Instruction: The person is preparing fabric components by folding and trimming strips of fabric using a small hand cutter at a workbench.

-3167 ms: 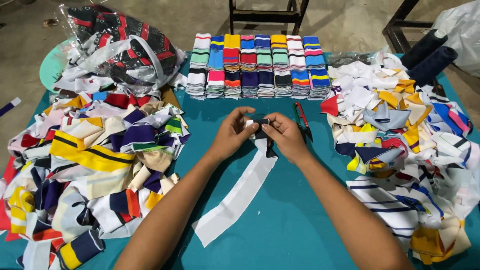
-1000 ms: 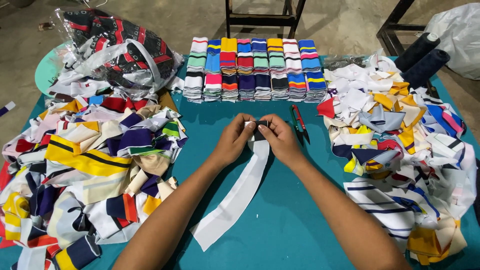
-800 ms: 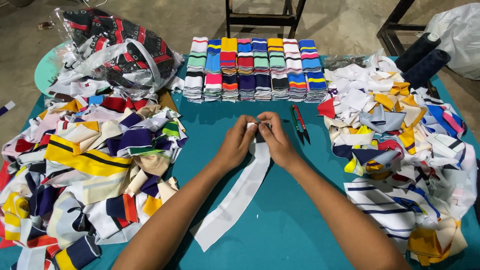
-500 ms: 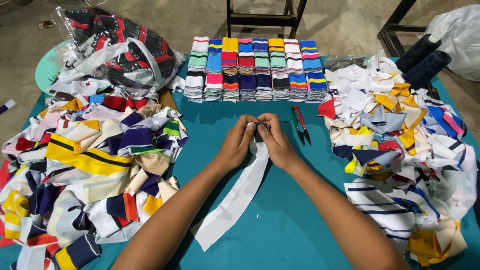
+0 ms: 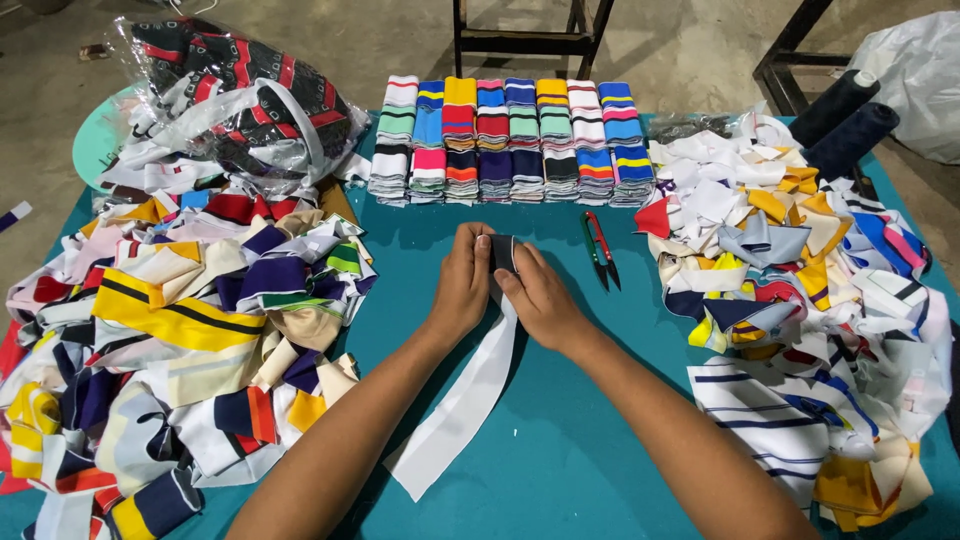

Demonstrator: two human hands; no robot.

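Both arms reach in w/ wrists close. Left hand [image 5: 462, 285] & right hand [image 5: 537, 298] pinch the dark top end of a white cloth strip [image 5: 462, 400], mid tabletop [image 5: 570, 450], by green snips [image 5: 600, 248].

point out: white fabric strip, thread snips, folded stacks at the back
white fabric strip [image 5: 465, 405], head view, middle of the strip's free length.
thread snips [image 5: 600, 248], head view, between the red and green handles.
folded stacks [image 5: 510, 140], head view, centre of the rows.
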